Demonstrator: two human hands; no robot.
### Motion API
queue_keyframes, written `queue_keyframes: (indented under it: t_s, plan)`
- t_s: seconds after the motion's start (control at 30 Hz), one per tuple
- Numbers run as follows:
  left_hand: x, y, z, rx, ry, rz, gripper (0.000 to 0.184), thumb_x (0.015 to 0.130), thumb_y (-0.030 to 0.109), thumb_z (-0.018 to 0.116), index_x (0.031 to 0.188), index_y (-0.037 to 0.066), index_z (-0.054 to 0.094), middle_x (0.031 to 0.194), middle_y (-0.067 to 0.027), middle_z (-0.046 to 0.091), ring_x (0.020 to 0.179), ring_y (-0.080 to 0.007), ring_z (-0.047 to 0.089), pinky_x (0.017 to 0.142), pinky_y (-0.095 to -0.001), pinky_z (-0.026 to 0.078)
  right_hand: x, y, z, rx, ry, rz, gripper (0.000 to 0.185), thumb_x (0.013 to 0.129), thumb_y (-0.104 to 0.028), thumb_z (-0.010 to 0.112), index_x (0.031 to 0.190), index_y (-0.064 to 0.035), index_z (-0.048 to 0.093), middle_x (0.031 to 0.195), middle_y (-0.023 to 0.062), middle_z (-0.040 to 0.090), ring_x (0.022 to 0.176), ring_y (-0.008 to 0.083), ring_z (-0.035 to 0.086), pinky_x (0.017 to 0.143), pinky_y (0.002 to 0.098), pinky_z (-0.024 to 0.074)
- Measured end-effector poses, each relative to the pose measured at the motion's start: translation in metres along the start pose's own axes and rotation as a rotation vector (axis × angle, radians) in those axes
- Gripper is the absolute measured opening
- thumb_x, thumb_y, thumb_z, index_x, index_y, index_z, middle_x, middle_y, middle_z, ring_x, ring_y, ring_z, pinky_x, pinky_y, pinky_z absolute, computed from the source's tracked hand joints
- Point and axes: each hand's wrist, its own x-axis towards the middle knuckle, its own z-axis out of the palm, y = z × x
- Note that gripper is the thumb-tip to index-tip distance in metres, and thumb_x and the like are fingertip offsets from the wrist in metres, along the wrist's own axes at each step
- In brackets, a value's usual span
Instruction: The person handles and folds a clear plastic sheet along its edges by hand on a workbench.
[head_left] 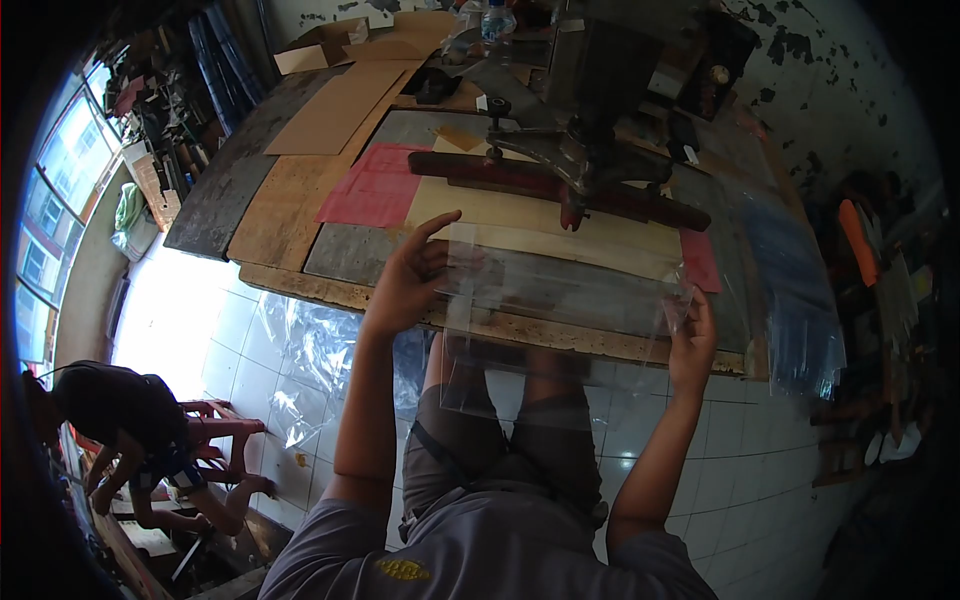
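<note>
A clear plastic sheet (560, 300) hangs between my hands over the front edge of the work table (290, 285). My left hand (415, 275) is at its left side, index finger stretched out and the other fingers curled near the sheet's edge. At the right side, my right hand (692, 330) pinches the sheet's edge between thumb and fingers. Behind the sheet, a dark metal press bar (480, 176) stands over a cream sheet (450, 205) with a pink piece (370, 185) at its left and another pink piece (701, 262) at its right.
Stacked clear plastic (800, 320) hangs over the table's right edge. Cardboard (325, 110) and an open box (312, 55) lie at the back left. Crumpled plastic (310, 350) is under the table. Another person (125, 410) sits at the lower left, beside a red stool (225, 428).
</note>
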Motion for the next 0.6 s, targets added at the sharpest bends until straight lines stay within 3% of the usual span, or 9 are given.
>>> queue_keyframes:
  t_s: [0.27, 0.6]
  plan:
    - [-0.0015, 0.0011, -0.0014, -0.072, -0.019, -0.005, 0.070, 0.085, -0.022, 0.055, 0.148, 0.004, 0.038, 0.121, -0.0168, 0.070, 0.121, -0.0264, 0.068, 0.101, -0.0368, 0.056, -0.0001, 0.0060, -0.0041, 0.005, -0.029, 0.008, 0.030, 0.101, -0.011, 0.067, 0.128, 0.0002, 0.059, 0.111, 0.0069, 0.071, 0.103, 0.0121, 0.067, 0.091, 0.0268, 0.0503]
    - [-0.0006, -0.0003, 0.0003, 0.008, 0.005, -0.004, 0.080, 0.082, -0.023, 0.056, 0.153, 0.004, 0.033, 0.120, -0.0162, 0.071, 0.118, -0.0257, 0.070, 0.100, -0.0366, 0.056, 0.0024, 0.0037, -0.0015, -0.030, -0.032, -0.001, 0.030, 0.101, -0.008, 0.066, 0.128, 0.0001, 0.059, 0.113, 0.0062, 0.070, 0.104, 0.0118, 0.066, 0.092, 0.0270, 0.0504]
